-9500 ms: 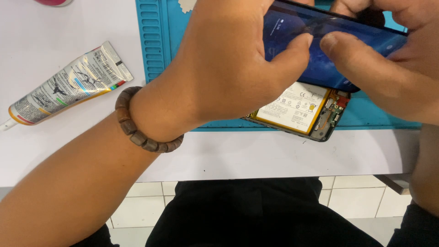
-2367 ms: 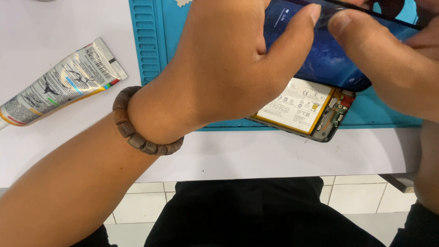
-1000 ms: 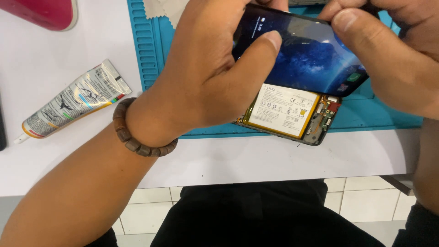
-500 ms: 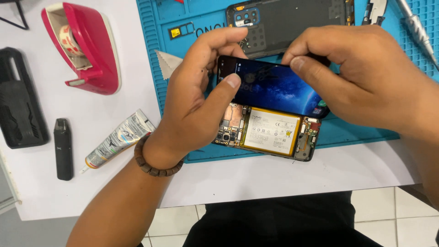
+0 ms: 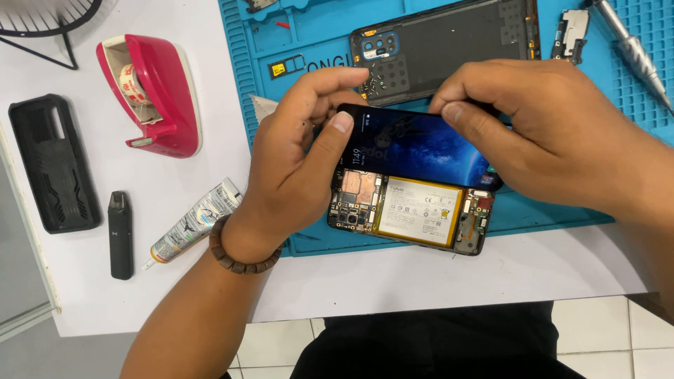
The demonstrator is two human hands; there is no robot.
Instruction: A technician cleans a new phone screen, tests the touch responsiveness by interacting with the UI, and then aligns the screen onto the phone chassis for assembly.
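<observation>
Over the blue mat (image 5: 309, 35), both hands pinch a lit phone screen (image 5: 414, 144), tilted up above the open phone body (image 5: 407, 210) lying at the mat's near edge. Left hand (image 5: 295, 168) is curled around the screen's left end, thumb pressed on the glass and fingers wrapped behind. Right hand (image 5: 554, 133) grips the right end, thumb on top near the upper edge. You can see the battery (image 5: 419, 210) and boards inside the body. A dark back cover (image 5: 449, 45) lies on the mat just behind. Off to the left on the white table: a glue tube (image 5: 196, 221), pink tape dispenser (image 5: 158, 95), black case (image 5: 56, 165).
</observation>
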